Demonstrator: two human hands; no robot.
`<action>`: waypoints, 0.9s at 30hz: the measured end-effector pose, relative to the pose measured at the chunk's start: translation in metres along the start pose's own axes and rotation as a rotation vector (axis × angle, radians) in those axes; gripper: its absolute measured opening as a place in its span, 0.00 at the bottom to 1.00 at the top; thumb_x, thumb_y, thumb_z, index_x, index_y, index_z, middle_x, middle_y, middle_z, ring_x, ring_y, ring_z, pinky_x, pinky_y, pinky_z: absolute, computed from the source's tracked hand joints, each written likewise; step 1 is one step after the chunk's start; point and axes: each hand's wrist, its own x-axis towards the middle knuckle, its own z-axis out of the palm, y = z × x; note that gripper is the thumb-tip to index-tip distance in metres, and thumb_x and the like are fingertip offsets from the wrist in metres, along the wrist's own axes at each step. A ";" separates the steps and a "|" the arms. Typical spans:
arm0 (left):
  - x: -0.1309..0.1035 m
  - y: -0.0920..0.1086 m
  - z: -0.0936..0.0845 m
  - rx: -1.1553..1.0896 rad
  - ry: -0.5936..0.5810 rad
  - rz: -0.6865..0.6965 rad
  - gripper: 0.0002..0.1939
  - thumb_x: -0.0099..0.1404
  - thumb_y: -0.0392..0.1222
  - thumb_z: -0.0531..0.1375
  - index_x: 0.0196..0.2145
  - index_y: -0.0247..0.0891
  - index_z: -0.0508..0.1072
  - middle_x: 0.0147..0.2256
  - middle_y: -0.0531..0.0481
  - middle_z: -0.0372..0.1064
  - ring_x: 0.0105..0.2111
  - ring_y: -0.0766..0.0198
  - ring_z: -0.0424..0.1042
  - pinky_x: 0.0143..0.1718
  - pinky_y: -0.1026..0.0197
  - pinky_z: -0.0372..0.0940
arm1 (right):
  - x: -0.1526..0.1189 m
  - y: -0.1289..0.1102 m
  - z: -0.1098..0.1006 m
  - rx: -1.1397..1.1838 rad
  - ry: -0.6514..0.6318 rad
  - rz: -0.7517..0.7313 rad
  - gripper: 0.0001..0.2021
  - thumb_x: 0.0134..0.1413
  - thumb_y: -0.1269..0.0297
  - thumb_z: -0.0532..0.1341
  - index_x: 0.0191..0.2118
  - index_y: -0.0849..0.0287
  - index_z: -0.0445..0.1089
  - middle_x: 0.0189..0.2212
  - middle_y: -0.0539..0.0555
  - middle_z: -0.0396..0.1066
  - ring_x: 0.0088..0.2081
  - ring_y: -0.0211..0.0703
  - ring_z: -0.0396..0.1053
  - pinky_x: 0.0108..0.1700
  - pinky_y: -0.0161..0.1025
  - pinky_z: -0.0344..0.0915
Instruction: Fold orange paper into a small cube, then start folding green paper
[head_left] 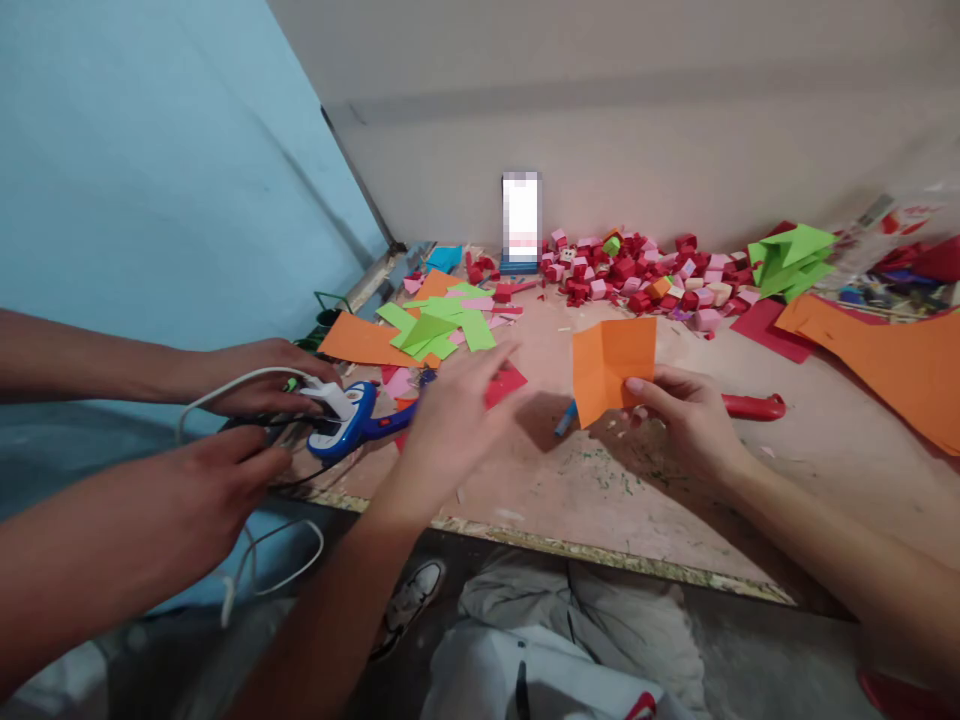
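My right hand (690, 415) pinches the lower right corner of a small orange sheet of paper (615, 358), which stands up with a vertical crease down its middle. Over the table, my left hand (457, 420) is smeared by motion, its fingers stretched out and nothing visible in them. A red piece of paper (506, 385) lies just beyond those fingers. Behind my right hand, a red-handled object (757, 406) rests on the tabletop, partly hidden. A blue stick-like object (566, 418) pokes out below the orange sheet.
At the left, another person's hands (232, 470) hold cords and a white plug at a blue-and-white power strip (349, 420). Green paper strips (442, 325) lie beyond. A phone (521, 215) stands against the wall beside many small folded red and pink pieces (637, 265). Larger orange sheets (892, 360) lie right.
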 end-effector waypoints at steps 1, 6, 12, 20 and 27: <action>-0.010 -0.012 -0.016 0.228 0.044 -0.007 0.22 0.76 0.45 0.59 0.64 0.42 0.75 0.59 0.38 0.77 0.58 0.46 0.75 0.61 0.47 0.69 | 0.000 -0.001 0.000 0.004 0.014 0.000 0.11 0.60 0.53 0.74 0.33 0.54 0.83 0.27 0.53 0.79 0.27 0.45 0.72 0.31 0.42 0.70; -0.043 -0.067 -0.054 0.808 -0.075 -0.153 0.22 0.77 0.40 0.50 0.59 0.32 0.77 0.55 0.31 0.77 0.54 0.39 0.76 0.55 0.43 0.70 | 0.001 -0.001 0.004 -0.018 0.018 0.021 0.11 0.58 0.52 0.74 0.32 0.54 0.83 0.25 0.53 0.77 0.26 0.46 0.71 0.31 0.42 0.70; -0.052 -0.071 -0.048 0.788 -0.145 -0.120 0.21 0.77 0.39 0.51 0.58 0.35 0.78 0.56 0.34 0.77 0.52 0.42 0.79 0.51 0.48 0.71 | 0.001 0.001 0.006 -0.038 -0.005 0.034 0.13 0.57 0.52 0.75 0.32 0.57 0.84 0.23 0.54 0.77 0.26 0.44 0.70 0.31 0.40 0.67; -0.055 -0.065 -0.028 0.550 -0.076 -0.113 0.15 0.76 0.41 0.56 0.51 0.37 0.81 0.54 0.38 0.80 0.52 0.44 0.80 0.52 0.47 0.72 | 0.001 0.005 0.004 -0.058 -0.022 0.036 0.13 0.57 0.52 0.74 0.32 0.57 0.84 0.23 0.53 0.76 0.26 0.44 0.69 0.31 0.40 0.65; -0.053 -0.054 -0.037 0.555 -0.114 -0.069 0.16 0.75 0.36 0.56 0.54 0.37 0.81 0.56 0.38 0.78 0.55 0.42 0.78 0.56 0.45 0.71 | 0.002 0.008 0.004 -0.091 -0.037 0.043 0.13 0.60 0.52 0.73 0.34 0.56 0.85 0.25 0.54 0.77 0.28 0.45 0.70 0.32 0.41 0.65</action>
